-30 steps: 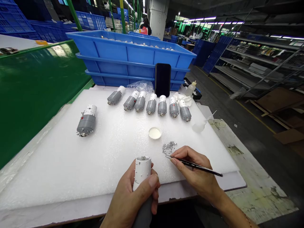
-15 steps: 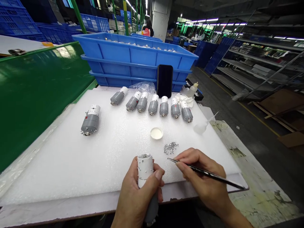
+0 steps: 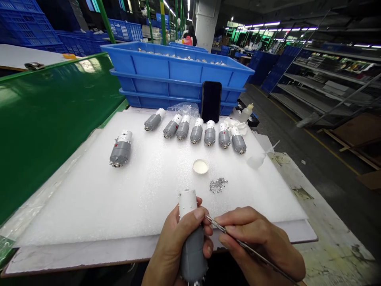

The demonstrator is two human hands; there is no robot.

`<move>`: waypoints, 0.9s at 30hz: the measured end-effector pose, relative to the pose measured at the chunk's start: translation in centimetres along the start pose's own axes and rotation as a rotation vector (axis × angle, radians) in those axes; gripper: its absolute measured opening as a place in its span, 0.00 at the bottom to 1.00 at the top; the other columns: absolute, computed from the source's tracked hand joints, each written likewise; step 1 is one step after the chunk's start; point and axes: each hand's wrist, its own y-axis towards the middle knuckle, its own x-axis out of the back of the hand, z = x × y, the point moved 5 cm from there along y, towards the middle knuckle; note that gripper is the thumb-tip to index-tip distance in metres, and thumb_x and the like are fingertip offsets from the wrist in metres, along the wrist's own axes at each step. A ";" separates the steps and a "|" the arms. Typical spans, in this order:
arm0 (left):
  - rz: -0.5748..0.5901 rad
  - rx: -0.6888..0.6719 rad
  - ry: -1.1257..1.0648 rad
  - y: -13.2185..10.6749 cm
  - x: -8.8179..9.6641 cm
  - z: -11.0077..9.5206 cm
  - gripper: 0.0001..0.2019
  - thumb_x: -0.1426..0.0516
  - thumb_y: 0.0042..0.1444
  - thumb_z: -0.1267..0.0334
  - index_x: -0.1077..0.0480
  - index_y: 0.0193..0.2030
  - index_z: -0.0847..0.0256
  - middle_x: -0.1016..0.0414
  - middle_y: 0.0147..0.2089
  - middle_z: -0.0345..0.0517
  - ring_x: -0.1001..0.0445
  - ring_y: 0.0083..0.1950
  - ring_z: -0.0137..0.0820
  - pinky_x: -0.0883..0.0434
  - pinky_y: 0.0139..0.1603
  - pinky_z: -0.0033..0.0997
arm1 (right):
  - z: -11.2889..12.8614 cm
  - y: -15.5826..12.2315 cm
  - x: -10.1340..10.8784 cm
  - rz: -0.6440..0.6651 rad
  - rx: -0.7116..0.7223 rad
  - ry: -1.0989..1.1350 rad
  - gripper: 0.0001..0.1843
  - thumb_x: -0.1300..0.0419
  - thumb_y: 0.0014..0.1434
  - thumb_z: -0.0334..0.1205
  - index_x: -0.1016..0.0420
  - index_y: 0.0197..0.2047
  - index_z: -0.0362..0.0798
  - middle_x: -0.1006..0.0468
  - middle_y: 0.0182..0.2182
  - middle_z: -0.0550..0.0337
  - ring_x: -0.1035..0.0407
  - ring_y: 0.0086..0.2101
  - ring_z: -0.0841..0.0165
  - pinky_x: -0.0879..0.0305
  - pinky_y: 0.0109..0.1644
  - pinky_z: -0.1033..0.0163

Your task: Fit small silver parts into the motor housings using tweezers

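Note:
My left hand grips a white-and-grey motor cylinder upright, with its white end up and tiny specks on that white part. My right hand pinches slim black tweezers, whose metal tip sits right beside the cylinder and my left fingers. Just above my hands, a small heap of silver pieces lies on the white foam sheet. A small dish of white paste is beyond it. Several similar motor cylinders stand in a row farther back, with another at the left.
Stacked blue crates holding small parts stand behind the foam, with a black phone leaning against them. A plastic bag, a dropper bottle and a green bench surround the sheet. Shelving runs along the right.
The cylinder has come closer to me, showing more of its grey body. My right hand has moved left, bringing the tweezers tip from near the silver heap to the cylinder. The view has shifted slightly.

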 end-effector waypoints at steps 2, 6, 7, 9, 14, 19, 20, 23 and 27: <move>0.006 -0.008 -0.005 0.0 -0.1 -0.2 0.13 0.29 0.50 0.62 0.22 0.41 0.63 0.22 0.24 0.40 0.29 0.20 0.23 0.27 0.26 0.21 | 0.4 0.5 -0.1 -0.016 0.014 -0.007 0.16 0.36 0.58 0.18 0.24 0.44 0.46 0.14 0.42 0.57 0.17 0.40 0.71 0.20 0.44 0.72; -0.031 -0.016 -0.006 0.1 -0.1 -0.3 0.10 0.29 0.50 0.64 0.21 0.38 0.63 0.21 0.25 0.39 0.28 0.21 0.23 0.26 0.27 0.20 | 0.9 1.6 -0.3 -0.044 0.022 -0.012 0.09 0.38 0.62 0.23 0.23 0.40 0.46 0.14 0.33 0.59 0.18 0.36 0.73 0.21 0.41 0.74; -0.044 -0.012 -0.007 0.2 0.0 -0.3 0.10 0.29 0.50 0.64 0.21 0.37 0.62 0.21 0.25 0.39 0.28 0.21 0.24 0.26 0.27 0.20 | 0.9 1.8 -0.3 -0.040 0.007 -0.004 0.09 0.37 0.63 0.24 0.23 0.40 0.47 0.14 0.32 0.60 0.18 0.36 0.73 0.21 0.41 0.74; -0.050 0.003 -0.016 0.2 0.1 -0.4 0.09 0.29 0.50 0.64 0.21 0.37 0.61 0.20 0.26 0.39 0.28 0.22 0.24 0.27 0.27 0.20 | 0.8 2.1 -0.2 -0.038 -0.046 0.021 0.09 0.36 0.62 0.24 0.23 0.39 0.49 0.13 0.31 0.61 0.18 0.36 0.73 0.22 0.41 0.74; -0.025 0.025 0.002 0.3 0.4 -0.5 0.09 0.29 0.50 0.63 0.21 0.37 0.60 0.20 0.27 0.38 0.29 0.22 0.23 0.28 0.26 0.20 | 0.2 2.2 -0.1 0.001 -0.163 0.090 0.12 0.35 0.59 0.23 0.22 0.39 0.51 0.13 0.34 0.61 0.19 0.34 0.72 0.22 0.38 0.72; -0.030 0.021 0.031 0.1 0.5 -0.4 0.09 0.29 0.51 0.61 0.22 0.36 0.60 0.21 0.26 0.38 0.28 0.23 0.24 0.29 0.25 0.20 | -0.3 2.1 -0.2 0.018 -0.204 0.107 0.12 0.36 0.59 0.23 0.23 0.38 0.51 0.14 0.33 0.63 0.19 0.33 0.74 0.23 0.38 0.74; -0.032 0.022 0.031 0.1 0.5 -0.3 0.09 0.29 0.51 0.61 0.22 0.37 0.60 0.21 0.26 0.38 0.29 0.23 0.24 0.30 0.25 0.20 | -0.3 2.1 -0.2 0.019 -0.212 0.108 0.12 0.35 0.59 0.23 0.23 0.38 0.51 0.14 0.33 0.64 0.19 0.33 0.75 0.24 0.38 0.75; -0.033 0.022 0.034 0.2 0.4 -0.3 0.10 0.29 0.51 0.61 0.22 0.37 0.60 0.22 0.26 0.38 0.29 0.23 0.24 0.30 0.25 0.20 | -0.6 2.0 -0.2 0.022 -0.235 0.124 0.11 0.35 0.59 0.25 0.24 0.38 0.52 0.15 0.34 0.64 0.20 0.33 0.75 0.24 0.38 0.75; -0.017 0.023 0.041 0.5 0.3 -0.2 0.10 0.30 0.52 0.60 0.23 0.36 0.61 0.26 0.23 0.37 0.31 0.23 0.24 0.29 0.27 0.21 | -0.9 1.8 -0.1 0.029 -0.245 0.137 0.10 0.34 0.60 0.25 0.24 0.39 0.51 0.16 0.36 0.63 0.20 0.34 0.74 0.24 0.38 0.73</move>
